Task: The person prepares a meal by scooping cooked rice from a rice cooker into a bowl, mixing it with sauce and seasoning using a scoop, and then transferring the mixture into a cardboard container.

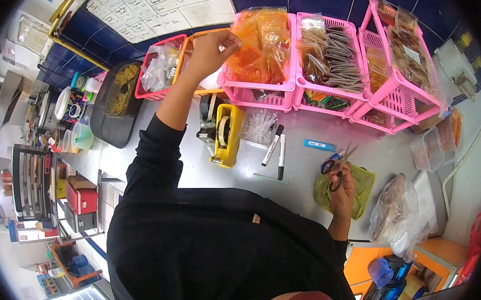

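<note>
Raised over the left side of the counter, my left hand (214, 52) has its thumb and fingertips close together at the edge of a pink plastic basket (255, 85) of orange sauce sachets (260, 42). Whether something thin is between the fingertips cannot be told. My right hand (343, 190) grips a pair of scissors (339, 169), blades apart and pointing away from me. Beneath it lies a yellow-green cloth (361, 187). A blue object (330, 162) is beside the scissors, and a blue marker-like item (320, 145) lies just beyond.
A yellow tape dispenser (229, 136), a clear box of white sticks (259, 126) and two markers (281, 153) stand or lie mid-counter. More pink baskets (331, 102) line the wall. Plastic bags (395, 211) sit at the right; a black-lidded food container (113, 120) is at the left.
</note>
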Demonstrator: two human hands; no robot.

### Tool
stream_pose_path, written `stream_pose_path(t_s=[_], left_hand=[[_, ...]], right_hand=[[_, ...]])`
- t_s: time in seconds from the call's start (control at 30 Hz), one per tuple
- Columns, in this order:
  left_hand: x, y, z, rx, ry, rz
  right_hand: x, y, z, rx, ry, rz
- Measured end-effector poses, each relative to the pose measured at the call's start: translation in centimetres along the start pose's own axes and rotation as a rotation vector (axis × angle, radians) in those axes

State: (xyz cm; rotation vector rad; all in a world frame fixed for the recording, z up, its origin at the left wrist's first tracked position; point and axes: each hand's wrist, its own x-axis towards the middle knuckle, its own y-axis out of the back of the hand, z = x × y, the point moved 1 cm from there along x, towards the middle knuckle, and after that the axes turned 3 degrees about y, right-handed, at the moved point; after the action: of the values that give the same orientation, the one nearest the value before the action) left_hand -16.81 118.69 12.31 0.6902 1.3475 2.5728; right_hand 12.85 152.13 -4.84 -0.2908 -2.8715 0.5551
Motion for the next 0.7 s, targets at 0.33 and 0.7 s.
stream_pose_path(t_s=[0.33,0.7], left_hand=[[-0.2,4.1,3.1,-0.521,0.092,-0.085],[-7.1,8.6,8.2,-0.562,0.05,-0.048]], right_hand=[[0.5,-3.5,-3.0,-0.127,0.031,-0.032],[-0.3,-8.9,-7.6,-0.107,-0.057,-0.148]])
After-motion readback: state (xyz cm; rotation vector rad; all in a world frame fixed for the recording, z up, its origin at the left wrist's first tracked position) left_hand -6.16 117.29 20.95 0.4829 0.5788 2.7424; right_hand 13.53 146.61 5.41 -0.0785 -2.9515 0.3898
